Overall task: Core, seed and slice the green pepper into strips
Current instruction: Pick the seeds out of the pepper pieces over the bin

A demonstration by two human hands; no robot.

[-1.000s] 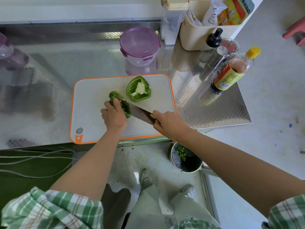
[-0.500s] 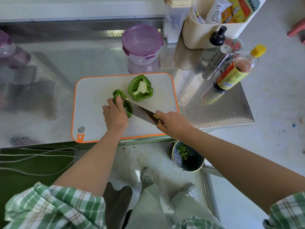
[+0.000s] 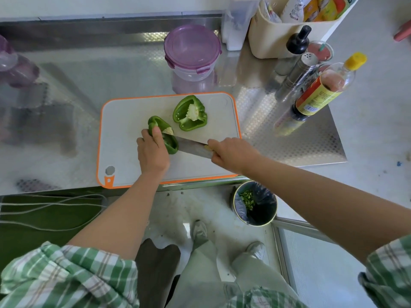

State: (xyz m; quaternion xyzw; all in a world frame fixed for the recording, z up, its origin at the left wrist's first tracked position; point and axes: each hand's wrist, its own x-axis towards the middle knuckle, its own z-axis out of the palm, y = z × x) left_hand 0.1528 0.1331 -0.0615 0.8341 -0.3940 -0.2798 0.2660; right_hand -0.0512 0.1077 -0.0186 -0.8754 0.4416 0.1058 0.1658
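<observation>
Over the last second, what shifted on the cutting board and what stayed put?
Little changed. The left hand keeps pinning the near pepper half while the right hand holds the knife in it; pale core now shows beside the blade. The other pepper half and the cutting board stayed put.

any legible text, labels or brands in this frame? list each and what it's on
Nothing can be read with confidence.
Sauce bottle: the red and yellow label carries print, too small and blurred to read.
Snack packets in the beige bin: coloured lettering, cut off by the frame edge and blurred.
Cutting board, purple-lidded container, shaker: no text visible.
</observation>
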